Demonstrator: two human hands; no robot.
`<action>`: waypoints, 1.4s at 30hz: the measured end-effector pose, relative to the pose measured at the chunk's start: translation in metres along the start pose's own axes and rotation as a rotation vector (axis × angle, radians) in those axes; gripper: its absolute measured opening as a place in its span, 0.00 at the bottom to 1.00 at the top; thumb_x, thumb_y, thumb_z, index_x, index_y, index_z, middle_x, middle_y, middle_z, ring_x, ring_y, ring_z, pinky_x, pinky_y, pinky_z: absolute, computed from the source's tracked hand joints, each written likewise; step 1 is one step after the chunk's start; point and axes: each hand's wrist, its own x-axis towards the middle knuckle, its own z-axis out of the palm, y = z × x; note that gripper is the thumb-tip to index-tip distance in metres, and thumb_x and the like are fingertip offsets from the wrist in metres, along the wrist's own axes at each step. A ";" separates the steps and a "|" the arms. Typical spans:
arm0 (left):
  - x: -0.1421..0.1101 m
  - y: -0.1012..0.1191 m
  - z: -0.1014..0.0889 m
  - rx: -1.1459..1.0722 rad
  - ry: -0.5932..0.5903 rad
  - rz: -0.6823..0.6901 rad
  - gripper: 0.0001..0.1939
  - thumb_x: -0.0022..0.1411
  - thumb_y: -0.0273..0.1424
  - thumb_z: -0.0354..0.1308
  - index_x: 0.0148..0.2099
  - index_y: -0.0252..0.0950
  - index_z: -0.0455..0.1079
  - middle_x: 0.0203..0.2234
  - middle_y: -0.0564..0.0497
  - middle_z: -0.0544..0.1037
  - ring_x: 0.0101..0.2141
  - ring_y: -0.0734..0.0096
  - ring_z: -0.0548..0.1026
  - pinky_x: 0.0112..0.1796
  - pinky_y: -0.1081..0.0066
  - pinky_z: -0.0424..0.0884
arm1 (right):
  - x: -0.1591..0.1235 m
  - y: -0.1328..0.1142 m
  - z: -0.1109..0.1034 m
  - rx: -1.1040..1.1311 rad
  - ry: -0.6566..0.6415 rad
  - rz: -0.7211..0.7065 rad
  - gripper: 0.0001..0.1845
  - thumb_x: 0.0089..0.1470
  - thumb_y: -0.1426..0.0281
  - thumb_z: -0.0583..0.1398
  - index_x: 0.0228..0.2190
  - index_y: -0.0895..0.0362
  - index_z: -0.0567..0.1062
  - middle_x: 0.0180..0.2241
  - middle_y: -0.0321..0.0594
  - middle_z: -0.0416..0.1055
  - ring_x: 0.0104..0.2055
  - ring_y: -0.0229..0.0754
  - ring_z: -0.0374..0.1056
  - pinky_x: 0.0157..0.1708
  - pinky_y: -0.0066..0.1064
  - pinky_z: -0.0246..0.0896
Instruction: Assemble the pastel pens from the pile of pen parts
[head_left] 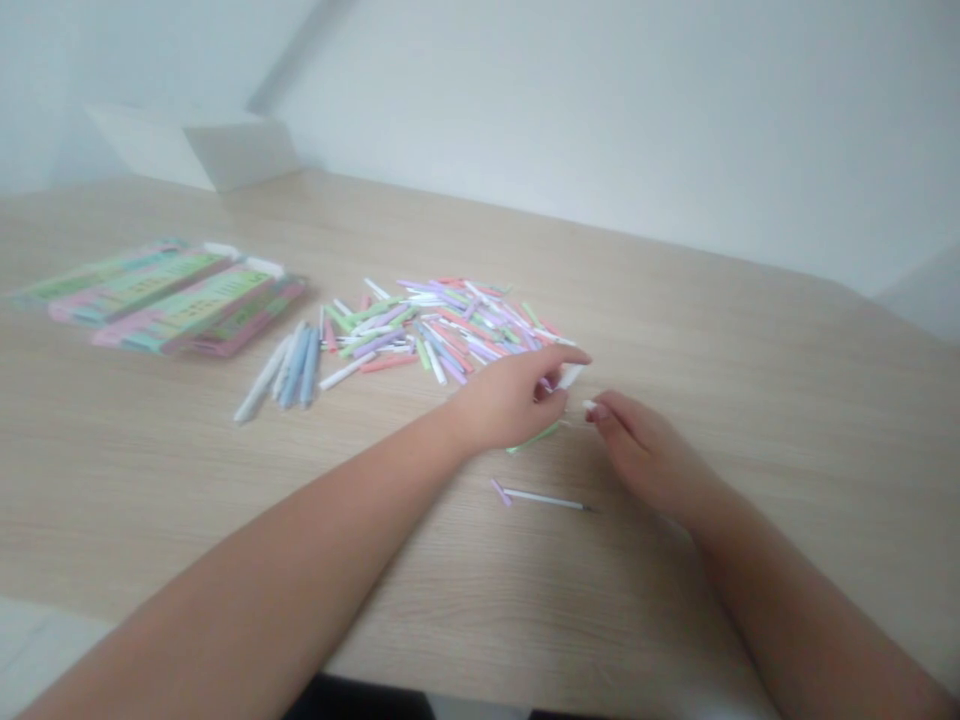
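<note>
My left hand (pixel 504 398) is at the near right edge of a loose pile of pastel plastic pen parts (pixel 450 325). Its fingers curl around a short white plastic piece (pixel 571 376), blurred by motion. Just to the right, my right hand (pixel 651 448) pinches a small white piece (pixel 589 405) between thumb and fingertips; most of it is hidden. The two hands are close but apart. A green piece (pixel 536 438) lies under my left hand. Nearer to me rest a thin white pen refill (pixel 544 498) with a dark tip and a purple piece (pixel 500 492) at its left end.
Several white and light blue pens (pixel 289 365) lie side by side left of the pile. Farther left are pink and green printed packs (pixel 187 300). A white folded board or box (pixel 240 150) stands at the back of the wooden table (pixel 420 620), against the wall.
</note>
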 end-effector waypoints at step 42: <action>0.000 0.001 -0.003 0.100 -0.043 -0.026 0.27 0.65 0.28 0.54 0.66 0.42 0.67 0.42 0.49 0.80 0.38 0.69 0.77 0.41 0.68 0.73 | -0.027 -0.015 -0.018 -0.214 -0.439 -0.142 0.07 0.59 0.65 0.62 0.32 0.49 0.80 0.32 0.41 0.79 0.32 0.50 0.73 0.30 0.40 0.64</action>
